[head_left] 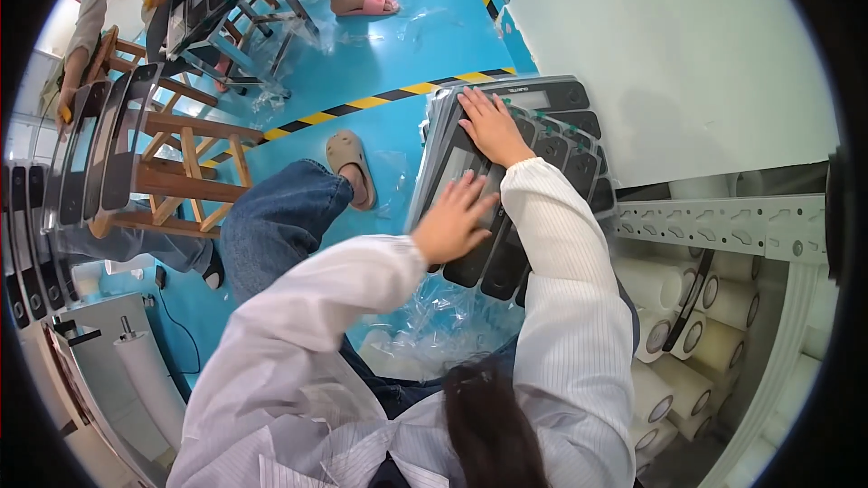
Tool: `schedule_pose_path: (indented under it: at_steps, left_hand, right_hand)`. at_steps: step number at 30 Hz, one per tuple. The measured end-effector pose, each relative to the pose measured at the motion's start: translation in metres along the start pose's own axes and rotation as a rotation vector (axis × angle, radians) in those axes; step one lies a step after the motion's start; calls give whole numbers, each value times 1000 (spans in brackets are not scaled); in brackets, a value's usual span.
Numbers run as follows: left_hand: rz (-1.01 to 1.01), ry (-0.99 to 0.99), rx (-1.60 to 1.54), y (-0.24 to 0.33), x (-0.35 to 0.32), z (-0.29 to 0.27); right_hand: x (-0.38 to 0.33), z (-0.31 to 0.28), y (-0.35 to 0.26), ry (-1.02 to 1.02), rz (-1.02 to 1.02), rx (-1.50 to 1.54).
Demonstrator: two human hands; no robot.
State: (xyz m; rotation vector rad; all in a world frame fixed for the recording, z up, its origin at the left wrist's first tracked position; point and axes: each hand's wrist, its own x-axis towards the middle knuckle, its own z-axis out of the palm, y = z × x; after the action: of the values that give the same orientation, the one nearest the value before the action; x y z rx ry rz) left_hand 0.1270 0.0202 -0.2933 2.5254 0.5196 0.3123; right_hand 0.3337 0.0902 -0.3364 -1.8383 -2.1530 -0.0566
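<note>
A fanned stack of flat black panels (470,268) with rounded ends and clear edges lies before me, some showing a pale rectangular window. My right hand (497,131) rests flat near the top of the stack, its fingers stretched out over the upper left edge. Lower and to the left, my left hand (455,220) is over the panels with its fingers spread, slightly blurred. Whether it touches them I cannot tell. Neither hand grips anything. What supports the stack is hidden beneath it.
Crumpled clear film (434,316) lies below the stack. White rolls (687,380) fill a rack with a perforated metal beam (723,220) on the right. At left, wooden stools (190,185) and more panels (108,145) stand near other people. Striped tape (380,101) crosses the blue floor.
</note>
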Motion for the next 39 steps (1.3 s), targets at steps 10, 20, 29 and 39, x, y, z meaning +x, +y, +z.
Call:
schedule_pose_path:
  at_steps: [10, 20, 29, 39]
  left_hand:
    - [-75, -25, 184, -2, -3, 19]
    - [-109, 10, 189, -3, -5, 30]
    - [-220, 83, 177, 13, -5, 35]
    - [-206, 96, 136, 10, -4, 33]
  right_hand:
    - [-56, -37, 24, 30, -98, 204]
    - [-15, -12, -14, 364, -49, 172]
    - [-44, -67, 25, -41, 534, 523]
    - [-126, -92, 69, -253, 17, 178]
